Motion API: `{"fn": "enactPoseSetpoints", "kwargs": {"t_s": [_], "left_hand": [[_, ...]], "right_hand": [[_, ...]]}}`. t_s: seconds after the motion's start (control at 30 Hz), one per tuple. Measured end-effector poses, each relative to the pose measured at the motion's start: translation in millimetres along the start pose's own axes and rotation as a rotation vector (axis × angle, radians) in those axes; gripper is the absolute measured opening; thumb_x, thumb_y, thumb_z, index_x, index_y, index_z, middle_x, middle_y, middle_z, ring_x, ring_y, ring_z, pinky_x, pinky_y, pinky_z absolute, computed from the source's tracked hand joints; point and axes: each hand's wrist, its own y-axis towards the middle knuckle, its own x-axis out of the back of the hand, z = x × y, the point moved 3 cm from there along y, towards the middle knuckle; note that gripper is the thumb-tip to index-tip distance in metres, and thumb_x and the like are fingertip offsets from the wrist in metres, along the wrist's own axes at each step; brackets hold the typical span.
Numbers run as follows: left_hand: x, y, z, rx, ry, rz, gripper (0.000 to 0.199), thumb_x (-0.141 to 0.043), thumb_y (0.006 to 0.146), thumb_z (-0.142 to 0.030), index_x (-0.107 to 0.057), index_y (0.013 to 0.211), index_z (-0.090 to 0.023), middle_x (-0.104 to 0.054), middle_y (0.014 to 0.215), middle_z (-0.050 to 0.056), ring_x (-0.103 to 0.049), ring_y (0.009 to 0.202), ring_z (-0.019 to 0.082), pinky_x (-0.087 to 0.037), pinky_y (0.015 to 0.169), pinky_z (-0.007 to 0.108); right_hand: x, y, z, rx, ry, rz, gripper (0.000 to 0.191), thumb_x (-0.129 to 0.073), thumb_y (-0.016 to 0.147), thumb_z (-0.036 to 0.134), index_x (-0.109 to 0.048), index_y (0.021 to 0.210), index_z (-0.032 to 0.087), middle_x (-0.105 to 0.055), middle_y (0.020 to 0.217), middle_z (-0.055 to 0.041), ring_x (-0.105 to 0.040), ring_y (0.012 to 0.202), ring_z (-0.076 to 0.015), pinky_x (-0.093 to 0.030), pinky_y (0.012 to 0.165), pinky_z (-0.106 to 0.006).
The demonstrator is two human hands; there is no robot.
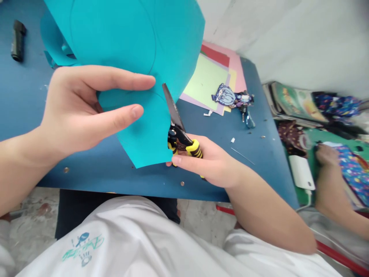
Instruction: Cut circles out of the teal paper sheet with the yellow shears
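A large turquoise sheet of paper [127,34] with thin curved pencil lines hangs above the table in front of me. My left hand [86,102] holds it from the left, thumb and index finger stretched over its near face; the other fingers are mostly hidden. My right hand [209,159] is closed round the black-and-yellow handles of a pair of scissors [175,111]. One dark blade shows in front of the sheet, pointing up and away at its right edge. The other blade is hidden behind the paper.
Coloured paper sheets [206,80] and a keychain with a cartoon figure [230,96] lie at the back right of the blue table [230,169]. A black object [19,40] is far left. At right, another person's arm [331,188] rests near a white power bank [301,173].
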Motion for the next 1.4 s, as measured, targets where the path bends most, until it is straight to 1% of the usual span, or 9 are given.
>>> {"fn": "enactPoseSetpoints", "kwargs": {"t_s": [0.17,0.37,0.63,0.7,0.83,0.9,1.07,1.2,1.4], "left_hand": [[1.6,5,6,0.083,-0.109,0.038,0.069,-0.107,0.074,-0.068,-0.092,0.122,-0.02,-0.082,0.098,-0.002,-0.084,0.124,0.046,-0.07,0.104,0.068],[3.0,8,11,0.104,-0.147,-0.002,0.065,-0.111,0.069,-0.066,-0.094,0.113,-0.021,-0.085,0.094,-0.001,-0.088,0.116,0.041,-0.073,0.103,0.062],[1.9,8,8,0.099,-0.141,0.03,0.068,-0.11,0.071,-0.067,-0.093,0.116,-0.02,-0.083,0.09,-0.003,-0.087,0.116,0.041,-0.074,0.097,0.062],[0.4,7,7,0.09,-0.149,-0.002,0.062,-0.111,0.073,-0.062,-0.093,0.114,-0.019,-0.081,0.085,-0.003,-0.088,0.112,0.039,-0.076,0.093,0.059],[-2.2,5,10,0.027,-0.217,-0.096,0.042,-0.114,0.07,-0.033,-0.096,0.105,-0.017,-0.085,0.083,0.002,-0.089,0.091,0.029,-0.077,0.073,0.033],[-3.2,5,13,0.012,-0.225,-0.097,0.04,-0.113,0.069,-0.023,-0.096,0.105,-0.019,-0.086,0.085,0.002,-0.089,0.089,0.027,-0.075,0.068,0.026],[-4.1,2,13,0.008,-0.2,-0.11,0.041,-0.113,0.068,-0.025,-0.096,0.106,-0.023,-0.086,0.086,0.0,-0.09,0.089,0.027,-0.076,0.069,0.029],[-5.0,-3,11,0.059,-0.204,-0.169,0.035,-0.108,0.072,-0.012,-0.097,0.104,-0.022,-0.09,0.094,0.002,-0.09,0.096,0.029,-0.078,0.073,0.027],[-5.4,-5,11,0.057,-0.202,-0.146,0.04,-0.096,0.078,-0.002,-0.097,0.106,-0.031,-0.091,0.101,-0.005,-0.09,0.098,0.027,-0.077,0.069,0.025]], "right_hand": [[-3,-1,4,-0.009,0.085,0.073,0.022,-0.084,0.099,0.037,-0.073,0.105,0.019,-0.074,0.092,-0.0046,-0.068,0.083,-0.0196,-0.052,0.074,-0.032],[-5,-3,1,-0.138,0.109,0.078,0.033,-0.088,0.094,0.046,-0.071,0.105,0.02,-0.071,0.088,-0.0037,-0.062,0.074,-0.0178,-0.052,0.064,-0.03],[-5,-3,2,-0.113,0.109,0.064,0.032,-0.088,0.095,0.046,-0.072,0.104,0.019,-0.073,0.087,-0.0053,-0.065,0.078,-0.0197,-0.054,0.065,-0.03],[-6,-3,2,-0.103,0.11,0.066,0.031,-0.088,0.095,0.045,-0.072,0.102,0.019,-0.071,0.085,-0.0041,-0.064,0.076,-0.0187,-0.053,0.064,-0.03],[-6,-3,1,-0.098,0.103,0.061,0.031,-0.086,0.097,0.046,-0.07,0.096,0.02,-0.072,0.086,-0.0045,-0.065,0.077,-0.0189,-0.053,0.064,-0.03],[-6,-3,0,-0.101,0.094,0.055,0.032,-0.085,0.099,0.048,-0.069,0.093,0.02,-0.073,0.086,-0.0051,-0.066,0.078,-0.0194,-0.054,0.065,-0.031],[-6,-3,2,-0.11,0.097,0.049,0.034,-0.086,0.098,0.049,-0.069,0.093,0.021,-0.073,0.085,-0.0046,-0.067,0.078,-0.0199,-0.055,0.065,-0.031],[-8,-2,3,-0.131,0.104,0.04,0.038,-0.092,0.093,0.052,-0.068,0.092,0.021,-0.073,0.085,-0.0043,-0.067,0.078,-0.0206,-0.055,0.064,-0.032],[-10,-3,3,-0.128,0.114,0.062,0.033,-0.085,0.098,0.049,-0.068,0.092,0.021,-0.073,0.084,-0.0044,-0.067,0.077,-0.02,-0.054,0.063,-0.031]]}}
